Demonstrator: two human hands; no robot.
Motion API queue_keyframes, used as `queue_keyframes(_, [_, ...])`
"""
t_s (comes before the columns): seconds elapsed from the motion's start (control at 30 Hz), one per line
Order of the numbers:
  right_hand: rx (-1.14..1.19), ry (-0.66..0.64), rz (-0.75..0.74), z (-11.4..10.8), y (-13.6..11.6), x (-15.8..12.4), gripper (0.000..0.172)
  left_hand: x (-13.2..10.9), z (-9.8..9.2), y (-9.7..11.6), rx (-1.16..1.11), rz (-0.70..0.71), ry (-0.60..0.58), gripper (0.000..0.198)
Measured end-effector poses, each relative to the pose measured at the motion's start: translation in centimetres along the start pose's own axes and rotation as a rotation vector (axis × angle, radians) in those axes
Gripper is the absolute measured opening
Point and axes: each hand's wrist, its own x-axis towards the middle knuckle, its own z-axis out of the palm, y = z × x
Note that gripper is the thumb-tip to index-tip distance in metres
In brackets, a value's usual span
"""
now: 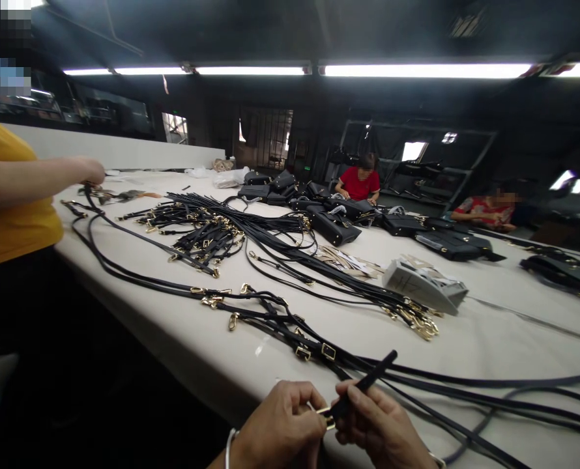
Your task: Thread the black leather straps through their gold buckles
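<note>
Low in the view, at the table's near edge, my left hand (290,420) pinches a gold buckle (328,419). My right hand (375,420) grips a black strap (371,376) close to that buckle, and the strap's free end points up and to the right. Both hands are closed and nearly touching. Just beyond them, several black straps (265,316) with gold buckles and clasps lie along the table and run off to the right. How the strap sits in the buckle is partly hidden by my fingers.
A large bundle of straps (270,238) spreads across the pale table (212,345). A grey box (424,286) stands right of it, with black bags (336,225) behind. A person in yellow (16,189) touches straps at left; two people in red (361,182) sit across the table.
</note>
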Motion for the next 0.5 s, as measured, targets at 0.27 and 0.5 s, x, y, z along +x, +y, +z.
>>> queue_keyframes(0.27, [0.132,0.01,0.086,-0.18,-0.24,-0.67,0.044,0.34,0.28,-0.71,-0.109,-0.045,-0.036,0.03])
queue_keyframes(0.5, [0.031,0.027,0.069,-0.49,-0.46,-0.82,0.049,0.4,0.26,-0.99,-0.17,-0.004,-0.027,0.04])
